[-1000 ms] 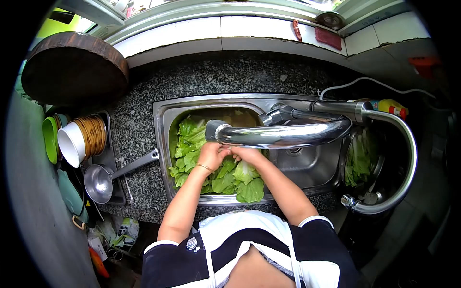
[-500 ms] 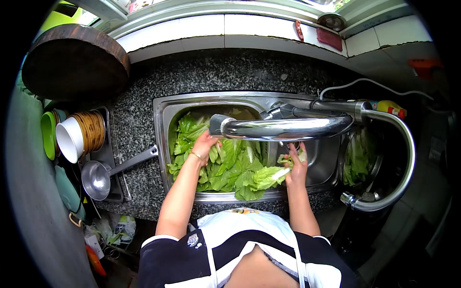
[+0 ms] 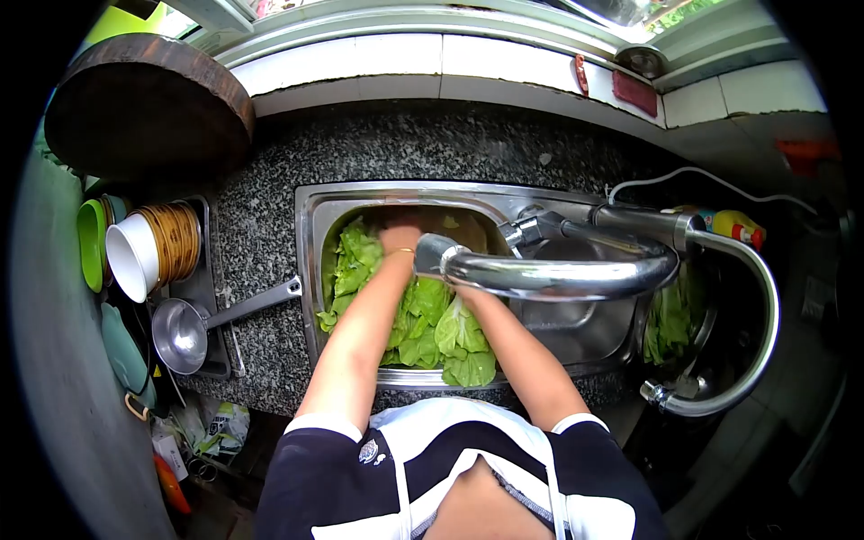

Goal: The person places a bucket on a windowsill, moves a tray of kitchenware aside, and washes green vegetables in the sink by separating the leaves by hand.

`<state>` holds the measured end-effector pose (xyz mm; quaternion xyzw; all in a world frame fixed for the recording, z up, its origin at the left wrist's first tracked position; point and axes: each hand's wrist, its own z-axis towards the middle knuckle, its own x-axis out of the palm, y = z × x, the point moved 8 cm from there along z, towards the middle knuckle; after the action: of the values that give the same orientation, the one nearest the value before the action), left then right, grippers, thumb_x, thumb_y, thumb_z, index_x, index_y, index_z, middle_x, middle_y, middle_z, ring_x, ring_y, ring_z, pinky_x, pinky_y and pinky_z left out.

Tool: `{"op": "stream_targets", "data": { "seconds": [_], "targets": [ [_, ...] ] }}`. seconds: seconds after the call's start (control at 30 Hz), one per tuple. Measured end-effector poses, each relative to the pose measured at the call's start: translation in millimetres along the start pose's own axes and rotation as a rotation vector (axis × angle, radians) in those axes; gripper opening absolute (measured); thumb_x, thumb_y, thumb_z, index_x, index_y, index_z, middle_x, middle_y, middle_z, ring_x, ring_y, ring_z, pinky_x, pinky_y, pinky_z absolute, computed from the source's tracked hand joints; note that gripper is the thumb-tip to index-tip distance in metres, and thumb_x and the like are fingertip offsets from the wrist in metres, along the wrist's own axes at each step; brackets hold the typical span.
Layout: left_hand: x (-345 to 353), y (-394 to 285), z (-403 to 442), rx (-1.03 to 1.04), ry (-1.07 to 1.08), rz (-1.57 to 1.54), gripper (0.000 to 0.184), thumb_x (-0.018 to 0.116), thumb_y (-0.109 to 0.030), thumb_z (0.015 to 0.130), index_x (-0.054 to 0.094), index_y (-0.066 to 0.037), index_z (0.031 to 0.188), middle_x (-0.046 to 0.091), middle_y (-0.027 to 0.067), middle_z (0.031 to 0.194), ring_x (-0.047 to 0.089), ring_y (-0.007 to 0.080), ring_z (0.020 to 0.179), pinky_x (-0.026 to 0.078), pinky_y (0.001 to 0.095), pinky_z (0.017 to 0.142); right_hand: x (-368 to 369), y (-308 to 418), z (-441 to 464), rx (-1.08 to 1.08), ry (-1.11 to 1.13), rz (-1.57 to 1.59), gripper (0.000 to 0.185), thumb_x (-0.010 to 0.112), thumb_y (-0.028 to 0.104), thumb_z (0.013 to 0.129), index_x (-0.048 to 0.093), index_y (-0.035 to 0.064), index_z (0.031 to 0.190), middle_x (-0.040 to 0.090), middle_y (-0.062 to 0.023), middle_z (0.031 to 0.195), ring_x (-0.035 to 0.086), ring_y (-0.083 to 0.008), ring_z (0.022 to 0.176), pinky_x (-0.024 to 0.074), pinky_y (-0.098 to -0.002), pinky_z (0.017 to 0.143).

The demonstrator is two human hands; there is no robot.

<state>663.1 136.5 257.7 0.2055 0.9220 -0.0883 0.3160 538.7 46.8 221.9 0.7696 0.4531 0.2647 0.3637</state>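
Leafy green lettuce (image 3: 421, 335) fills the left basin of the steel sink (image 3: 310, 270), some leaves lapping over its front rim. My left hand (image 3: 400, 237) is deep in that basin, near its back, blurred and with its fingers hidden. From the right, my right forearm (image 3: 517, 346) reaches into the same basin. The curved chrome faucet (image 3: 558, 274) covers my right hand, so its fingers do not show. Whether either hand holds a leaf, I cannot tell. More greens (image 3: 668, 319) lie in a container right of the sink.
A ladle (image 3: 183, 333) and a white bowl (image 3: 128, 261) beside stacked brown bowls (image 3: 178, 241) are at the left. Behind them leans a round wooden chopping board (image 3: 148, 112). A flexible metal hose (image 3: 771, 306) loops at the right.
Both hands have moved into the left basin. My right hand has left its spot over the right basin, where it held a piece of lettuce. My left hand has gone farther back.
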Motion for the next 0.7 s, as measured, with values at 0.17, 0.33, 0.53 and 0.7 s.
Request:
{"op": "stream_targets", "data": {
  "seconds": [0.17,0.33,0.53,0.7],
  "targets": [
    [19.5,-28.3,-33.8,0.064,-0.405,-0.518,0.044,0.049,-0.036,0.081,0.041,-0.005,0.112,0.044,0.0190,0.113,0.047,0.0323,0.102,0.042,0.0422,0.082,6.8,-6.8,10.1,0.193,0.035,0.564,0.020,0.056,0.020,0.085,0.057,0.0012,0.091,0.058,-0.0023,0.076,0.052,-0.0122,0.065,0.0437,-0.0284,0.060],
    [-1.1,-67.4,-94.5,0.541,-0.694,-0.866,0.054,0.050,-0.025,0.079,0.034,0.000,0.124,0.045,0.0217,0.114,0.048,0.0320,0.101,0.037,0.0403,0.087,-22.6,-38.2,24.5,0.146,-0.034,0.237,0.021,0.058,0.012,0.080,0.057,0.0005,0.098,0.061,-0.0056,0.080,0.055,-0.0132,0.071,0.0440,-0.0285,0.065],
    [2.4,-26.7,-66.4,0.276,-0.621,-0.704,0.023,0.053,-0.019,0.075,0.059,-0.009,0.095,0.058,0.0112,0.100,0.050,0.0295,0.096,0.037,0.0395,0.083,-22.3,25.9,39.9,-0.073,-0.103,-0.406,0.025,0.055,0.007,0.074,0.056,0.0000,0.097,0.062,-0.0139,0.090,0.059,-0.0272,0.084,0.0437,-0.0376,0.075],
    [-25.4,12.6,-34.2,0.116,-0.582,-0.193,0.020,0.044,-0.017,0.078,0.061,-0.013,0.088,0.058,0.0068,0.094,0.052,0.0225,0.094,0.036,0.0423,0.078,17.0,45.6,28.6,-0.292,0.077,-1.493,0.035,0.057,0.027,0.075,0.051,0.0075,0.103,0.058,-0.0183,0.097,0.055,-0.0362,0.092,0.0434,-0.0442,0.080]
  ]
}}
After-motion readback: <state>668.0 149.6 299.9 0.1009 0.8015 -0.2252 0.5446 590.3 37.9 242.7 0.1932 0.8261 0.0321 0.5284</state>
